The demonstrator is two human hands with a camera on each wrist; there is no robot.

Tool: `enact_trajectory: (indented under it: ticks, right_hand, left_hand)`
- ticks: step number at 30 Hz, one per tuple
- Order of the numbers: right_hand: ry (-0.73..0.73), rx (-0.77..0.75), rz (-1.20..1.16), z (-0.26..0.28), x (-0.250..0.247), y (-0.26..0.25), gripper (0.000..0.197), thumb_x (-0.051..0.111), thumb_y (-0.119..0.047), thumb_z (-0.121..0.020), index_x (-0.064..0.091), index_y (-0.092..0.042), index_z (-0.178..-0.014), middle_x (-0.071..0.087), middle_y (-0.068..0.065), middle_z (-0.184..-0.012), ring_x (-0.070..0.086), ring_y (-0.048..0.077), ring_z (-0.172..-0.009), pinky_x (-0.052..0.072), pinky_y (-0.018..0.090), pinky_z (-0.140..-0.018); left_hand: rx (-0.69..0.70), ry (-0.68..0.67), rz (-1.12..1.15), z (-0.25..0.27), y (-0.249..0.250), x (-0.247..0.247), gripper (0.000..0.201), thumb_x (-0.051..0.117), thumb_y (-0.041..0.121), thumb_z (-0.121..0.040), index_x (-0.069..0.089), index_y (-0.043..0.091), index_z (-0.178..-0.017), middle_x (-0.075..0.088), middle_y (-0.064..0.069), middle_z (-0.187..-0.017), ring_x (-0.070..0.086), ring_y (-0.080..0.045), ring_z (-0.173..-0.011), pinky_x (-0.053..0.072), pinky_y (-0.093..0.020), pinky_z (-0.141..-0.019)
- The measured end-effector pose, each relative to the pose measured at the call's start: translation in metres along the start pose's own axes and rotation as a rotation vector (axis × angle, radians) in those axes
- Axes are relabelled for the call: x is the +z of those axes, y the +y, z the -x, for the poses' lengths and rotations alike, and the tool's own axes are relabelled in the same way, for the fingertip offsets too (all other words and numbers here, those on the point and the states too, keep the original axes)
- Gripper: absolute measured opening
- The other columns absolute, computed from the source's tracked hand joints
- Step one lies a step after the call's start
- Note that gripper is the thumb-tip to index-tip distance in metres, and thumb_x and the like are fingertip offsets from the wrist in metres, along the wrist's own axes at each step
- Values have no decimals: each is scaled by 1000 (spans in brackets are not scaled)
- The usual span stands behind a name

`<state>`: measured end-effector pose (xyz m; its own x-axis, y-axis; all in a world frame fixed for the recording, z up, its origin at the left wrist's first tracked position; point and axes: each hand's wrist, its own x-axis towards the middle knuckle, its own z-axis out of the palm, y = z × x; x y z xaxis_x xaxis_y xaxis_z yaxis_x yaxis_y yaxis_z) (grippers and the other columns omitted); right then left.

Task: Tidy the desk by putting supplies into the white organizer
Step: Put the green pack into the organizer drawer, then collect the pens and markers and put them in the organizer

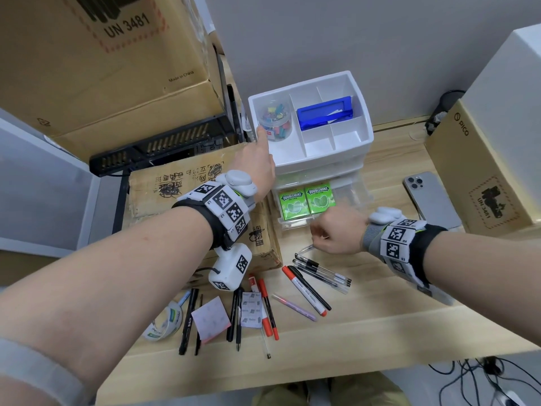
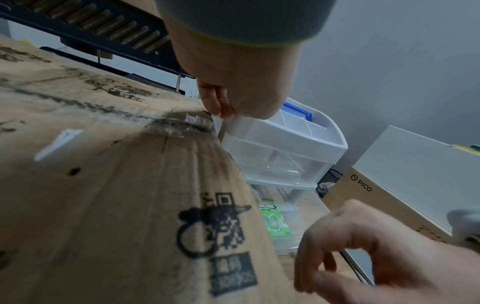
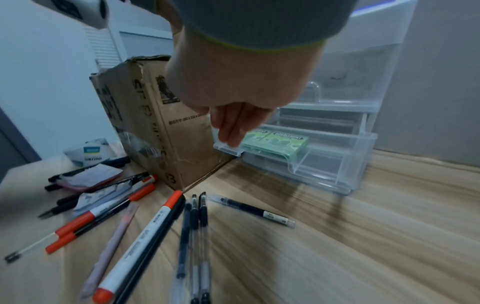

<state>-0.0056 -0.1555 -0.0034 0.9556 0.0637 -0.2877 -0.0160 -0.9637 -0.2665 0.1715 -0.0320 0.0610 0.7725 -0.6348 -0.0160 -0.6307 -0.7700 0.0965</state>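
The left hand (image 1: 257,168) reached forward to the white organizer (image 1: 363,121), its fingers hidden from the head camera behind the palm; the left wrist view showed fingertips (image 2: 218,109) curled onto the organizer's near left rim, gripping it. Just beyond that hand a clear tub of coloured clips (image 1: 275,118) stood in the top tray's left compartment, and further to its right a blue case (image 1: 325,112) lay with its long axis across the tray.

The right hand (image 1: 336,232) hung loosely curled, holding nothing; the right wrist view was streaked with blur, yet its fingertips (image 3: 228,133) appeared to touch the front lip of the pulled-out clear drawer (image 1: 348,200). Two green gum packs (image 1: 306,200) lay side by side in that drawer, just ahead of the knuckles.

Directly below the right hand, a bundle of clear pens (image 1: 322,272) lay on the desk (image 1: 380,317), long axis slanting from near the fingers down toward the right. Markers (image 1: 307,290) lay parallel beside them.
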Motion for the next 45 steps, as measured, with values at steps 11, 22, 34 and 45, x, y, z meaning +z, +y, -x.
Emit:
enact_trajectory:
  ticks: [11, 22, 34, 45]
  right_hand:
    - [-98, 186, -75, -45, 1, 4, 49, 60, -31, -84, 45, -12, -126, 63, 12, -115, 62, 32, -101, 50, 35, -76]
    - [-119, 259, -131, -66, 2, 11, 58, 62, -36, -81, 45, -16, -133, 53, 9, -132, 51, 29, -121, 45, 40, -98]
    - [-245, 262, -26, -26, 35, 24, 40, 59, -7, -86, 56, -20, -123, 60, 2, -127, 61, 26, -105, 46, 28, -77]
    - [-191, 341, -49, 8, 99, 23, 16, 60, -15, -81, 52, -16, -94, 62, 3, -101, 62, 28, -87, 54, 35, -74]
  left_hand:
    - [16, -5, -12, 0, -3, -4, 66, 44, 24, -98, 18, 3, -155, 53, -5, -81, 52, -25, -70, 40, -34, -58]
    - [55, 30, -9, -1, -4, -3, 66, 45, 25, -96, 21, 4, -154, 64, -9, -86, 61, -28, -74, 49, -36, -60]
    - [177, 36, -3, 46, 43, -21, 41, 51, 21, -94, 40, 14, -133, 60, -3, -90, 60, -25, -72, 44, -35, -57]
    - [580, -517, -203, 141, 86, 93, 28, 54, 10, -93, 54, 11, -121, 52, -9, -124, 55, -30, -110, 38, -36, -70]
